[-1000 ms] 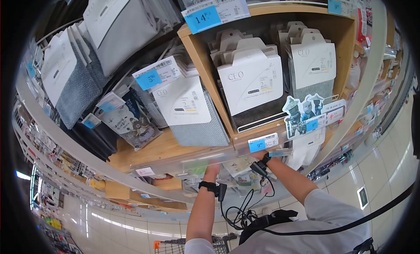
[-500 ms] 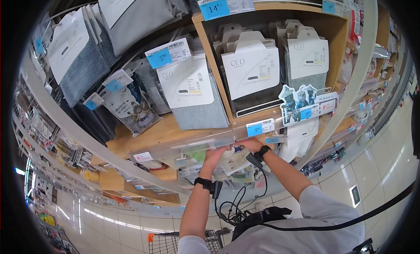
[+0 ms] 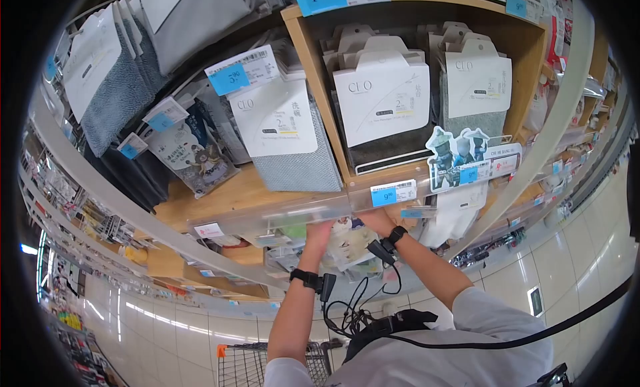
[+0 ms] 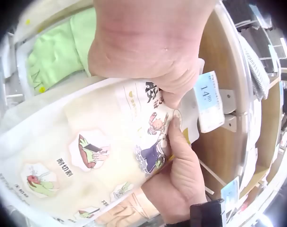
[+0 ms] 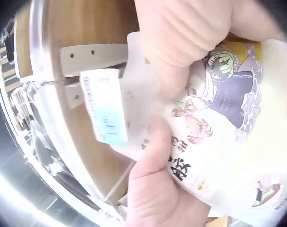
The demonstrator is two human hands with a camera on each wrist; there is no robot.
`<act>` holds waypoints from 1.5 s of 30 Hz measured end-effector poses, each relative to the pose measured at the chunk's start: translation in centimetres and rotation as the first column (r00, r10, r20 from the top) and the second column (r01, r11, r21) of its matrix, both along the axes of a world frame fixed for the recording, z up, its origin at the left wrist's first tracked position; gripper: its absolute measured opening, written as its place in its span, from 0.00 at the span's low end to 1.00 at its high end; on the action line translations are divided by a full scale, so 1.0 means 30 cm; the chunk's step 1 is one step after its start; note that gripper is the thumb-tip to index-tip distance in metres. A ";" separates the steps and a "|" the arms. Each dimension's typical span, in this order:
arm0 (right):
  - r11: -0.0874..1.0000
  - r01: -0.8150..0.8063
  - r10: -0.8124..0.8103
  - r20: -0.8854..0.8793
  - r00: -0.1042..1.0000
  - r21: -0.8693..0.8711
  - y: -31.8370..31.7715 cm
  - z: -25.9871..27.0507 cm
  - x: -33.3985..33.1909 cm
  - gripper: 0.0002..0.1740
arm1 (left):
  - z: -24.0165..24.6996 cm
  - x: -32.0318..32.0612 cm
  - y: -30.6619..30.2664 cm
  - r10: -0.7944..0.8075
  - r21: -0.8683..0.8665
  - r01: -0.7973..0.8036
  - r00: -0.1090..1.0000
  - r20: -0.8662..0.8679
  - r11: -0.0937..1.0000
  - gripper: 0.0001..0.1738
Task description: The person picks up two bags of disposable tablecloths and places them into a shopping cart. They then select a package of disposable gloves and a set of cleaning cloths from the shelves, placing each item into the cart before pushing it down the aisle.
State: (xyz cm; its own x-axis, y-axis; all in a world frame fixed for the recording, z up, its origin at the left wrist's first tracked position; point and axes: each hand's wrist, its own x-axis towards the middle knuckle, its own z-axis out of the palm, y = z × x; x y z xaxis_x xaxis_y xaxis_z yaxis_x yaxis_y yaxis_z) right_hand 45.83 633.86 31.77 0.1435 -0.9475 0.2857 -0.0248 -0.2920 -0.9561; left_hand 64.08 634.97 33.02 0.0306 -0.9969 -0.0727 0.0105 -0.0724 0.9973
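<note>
Both hands are at a printed package, pale and flat, with a crab, a cartoon figure and pictures of gloved hands on it. My left hand pinches its top part, thumb on the printed front. Close beside it, my right hand grips the same end, with its thumb also on the front. In the head view, my left hand and right hand are just below the shelf's front edge, fingers partly hidden. A price tag stands right by the package's top end.
Packs of cleaning cloths hang above the hands, more in a wooden compartment. A light green packaged item lies behind the package. A clear shelf lip runs over the hands. A shopping cart stands below.
Both hands were mostly hidden under the shelf edge a second ago; more of them and of the package shows now. The head view has shifted slightly.
</note>
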 end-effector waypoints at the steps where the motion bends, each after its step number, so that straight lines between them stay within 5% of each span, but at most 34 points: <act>1: 0.997 -0.037 0.029 0.112 0.993 0.069 0.034 0.041 0.006 0.22 | 0.018 -0.003 0.024 -0.003 -0.009 0.003 0.999 -0.042 1.000 0.23; 5: 0.994 0.109 -0.111 0.121 0.986 0.030 0.112 0.050 0.049 0.25 | 0.118 -0.012 0.135 -0.013 0.036 0.017 0.994 -0.106 0.999 0.16; 11: 0.992 0.044 -0.077 0.283 0.956 0.121 0.229 0.123 0.060 0.30 | 0.136 0.005 0.219 -0.041 0.125 0.063 0.984 -0.170 0.990 0.17; 15: 0.968 0.045 -0.096 0.196 0.976 0.246 0.276 0.111 0.053 0.34 | 0.230 -0.009 0.298 -0.042 0.155 0.075 0.977 -0.208 0.985 0.18; 17: 0.965 0.166 -0.208 0.211 0.955 0.202 0.336 0.152 0.063 0.40 | 0.252 -0.016 0.331 -0.020 0.164 0.053 0.980 -0.197 0.985 0.16; 23: 0.962 0.067 -0.148 0.296 0.944 0.265 0.475 0.163 0.093 0.41 | 0.197 0.034 0.465 0.031 0.132 -0.021 0.997 -0.074 0.991 0.15; 29: 0.908 -0.140 0.072 0.183 0.980 0.395 0.576 0.131 0.238 0.44 | 0.172 0.185 0.656 0.124 0.105 -0.113 0.986 -0.109 0.988 0.14; 32: 0.956 -0.116 0.119 0.007 0.993 0.271 0.613 0.068 0.369 0.43 | 0.169 0.304 0.775 0.235 0.139 -0.211 0.953 -0.193 0.968 0.13; 34: 0.996 -0.081 0.084 -0.373 0.924 0.024 0.635 0.101 0.434 0.43 | 0.159 0.390 0.863 0.353 0.149 -0.325 0.904 -0.240 0.934 0.14; 35: 0.989 -0.147 0.146 -0.373 0.916 0.027 0.638 0.110 0.474 0.43 | 0.159 0.435 0.915 0.414 0.162 -0.382 0.867 -0.278 0.910 0.14; 37: 0.905 -0.386 0.271 -0.458 0.847 -0.177 0.644 0.127 0.569 0.44 | 0.158 0.529 1.017 0.533 0.182 -0.501 0.781 -0.325 0.846 0.15; 38: 0.828 -0.539 0.560 -0.258 0.787 0.151 0.667 0.145 0.632 0.46 | 0.158 0.573 1.068 0.586 0.194 -0.557 0.719 -0.373 0.807 0.15; 39: 0.796 -0.588 0.605 -0.253 0.755 0.145 0.690 0.142 0.694 0.46 | 0.160 0.617 1.120 0.627 0.189 -0.605 0.686 -0.369 0.774 0.15; 41: 0.545 -0.807 0.837 -0.206 0.507 0.228 0.744 0.129 0.812 0.45 | 0.159 0.704 1.228 0.693 0.185 -0.719 0.516 -0.504 0.670 0.16; 44: 0.314 -0.939 0.947 -0.115 0.300 0.138 0.884 0.058 1.038 0.47 | 0.098 0.835 1.411 0.780 0.191 -0.869 0.287 -0.556 0.456 0.16; 45: 0.278 -0.941 0.949 -0.209 0.237 0.193 0.928 0.041 1.105 0.47 | 0.068 0.873 1.485 0.808 0.209 -0.875 0.279 -0.519 0.437 0.16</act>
